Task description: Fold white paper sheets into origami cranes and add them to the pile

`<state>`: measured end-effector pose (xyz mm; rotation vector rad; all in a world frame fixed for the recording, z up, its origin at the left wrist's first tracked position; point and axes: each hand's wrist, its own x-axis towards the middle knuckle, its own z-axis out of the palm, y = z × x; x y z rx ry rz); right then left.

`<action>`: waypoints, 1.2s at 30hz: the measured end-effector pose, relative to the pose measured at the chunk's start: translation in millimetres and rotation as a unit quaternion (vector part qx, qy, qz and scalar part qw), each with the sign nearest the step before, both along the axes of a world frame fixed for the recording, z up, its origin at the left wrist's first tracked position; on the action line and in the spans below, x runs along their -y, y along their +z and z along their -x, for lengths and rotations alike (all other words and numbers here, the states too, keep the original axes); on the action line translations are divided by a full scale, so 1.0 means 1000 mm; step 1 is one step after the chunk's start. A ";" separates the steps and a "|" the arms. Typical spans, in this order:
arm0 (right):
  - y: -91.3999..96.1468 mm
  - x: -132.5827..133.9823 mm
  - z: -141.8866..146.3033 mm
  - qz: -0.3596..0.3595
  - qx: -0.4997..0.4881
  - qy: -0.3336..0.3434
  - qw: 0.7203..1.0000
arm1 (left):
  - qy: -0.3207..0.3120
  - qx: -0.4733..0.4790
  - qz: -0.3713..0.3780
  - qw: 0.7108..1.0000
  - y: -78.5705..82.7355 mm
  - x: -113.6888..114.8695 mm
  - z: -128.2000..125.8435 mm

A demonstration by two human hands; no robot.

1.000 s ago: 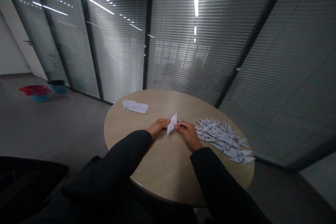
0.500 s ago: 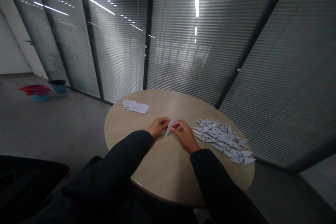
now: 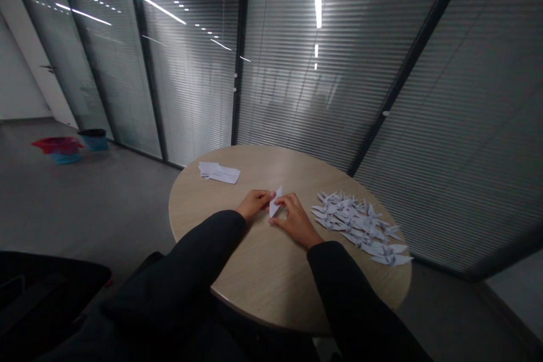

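On the table [image 3: 258, 277], sheets [image 3: 219, 172] lie behind the folded paper [image 3: 275, 202], origami cranes [image 3: 358, 225] rightward.

Glass partitions [image 3: 297, 79] with closed slat blinds are standing behind the round wood-laminate table [image 3: 271, 288], mirroring strip lights [image 3: 159, 8], while a grey floor [image 3: 97, 209] is extending left of it toward coloured plastic tubs [image 3: 59, 150].

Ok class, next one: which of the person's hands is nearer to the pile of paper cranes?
Right. The right hand is beside the pile of paper cranes, not touching it; the left hand is farther off, beyond the folded paper.
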<state>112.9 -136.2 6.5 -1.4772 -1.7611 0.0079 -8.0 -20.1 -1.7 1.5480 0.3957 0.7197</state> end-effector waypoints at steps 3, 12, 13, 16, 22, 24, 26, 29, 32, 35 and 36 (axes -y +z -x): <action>0.002 0.001 0.001 0.004 -0.004 0.001 1.000 | 0.005 -0.009 -0.010 1.000 -0.001 -0.001 0.000; 0.004 0.000 0.000 0.015 -0.050 0.012 0.999 | 0.019 -0.010 -0.007 1.000 0.001 -0.001 0.002; 0.004 0.000 0.000 0.013 -0.054 0.016 0.998 | 0.019 -0.008 -0.005 1.000 0.001 -0.001 0.002; 0.006 -0.001 -0.001 -0.001 -0.066 0.020 0.998 | 0.011 0.002 0.011 1.000 0.001 0.000 0.001; 0.007 0.000 -0.005 -0.014 -0.090 -0.025 0.995 | -0.028 0.006 0.048 0.998 0.009 0.011 0.003; 0.007 0.000 -0.006 -0.006 -0.110 -0.031 0.993 | -0.039 0.011 0.043 0.998 0.011 0.013 0.003; 0.007 0.000 -0.006 0.002 -0.154 -0.032 0.988 | -0.045 0.014 0.038 0.998 0.011 0.013 0.003; 0.006 -0.001 -0.006 0.006 -0.224 -0.024 0.974 | -0.041 0.006 0.028 0.999 0.008 0.010 0.002; 0.005 -0.003 -0.006 0.001 -0.247 -0.022 0.969 | -0.028 -0.003 0.009 1.000 0.007 0.009 0.003; 0.005 -0.003 -0.006 -0.009 -0.229 -0.038 0.973 | -0.018 -0.010 0.003 1.000 0.009 0.010 0.003; 0.004 -0.003 -0.007 -0.013 -0.216 -0.049 0.975 | -0.018 -0.012 0.003 1.000 0.010 0.011 0.004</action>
